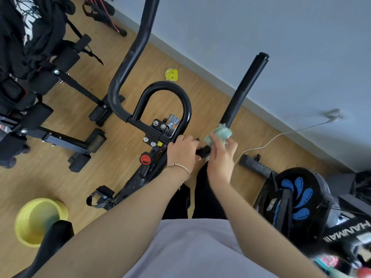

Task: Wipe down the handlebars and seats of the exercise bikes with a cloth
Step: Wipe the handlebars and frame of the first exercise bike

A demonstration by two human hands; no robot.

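One cloth [219,134] in right hand [220,157], left hand [183,152] gripping handlebar [244,89], wall [281,37] beyond

1. Your handlebar loop [164,85] is smooth, glossy black-painted metal.
2. The straight handlebar arm [245,87] looks matt black and duller than the loop.
3. The clamp bolts [155,123] are bright, polished metal.
4. Your cloth [218,134] is soft, crumpled pale-green fabric.
5. The floor [60,177] is wood-look planking with a low sheen.
6. The yellow bowl [40,219] looks like smooth plastic.
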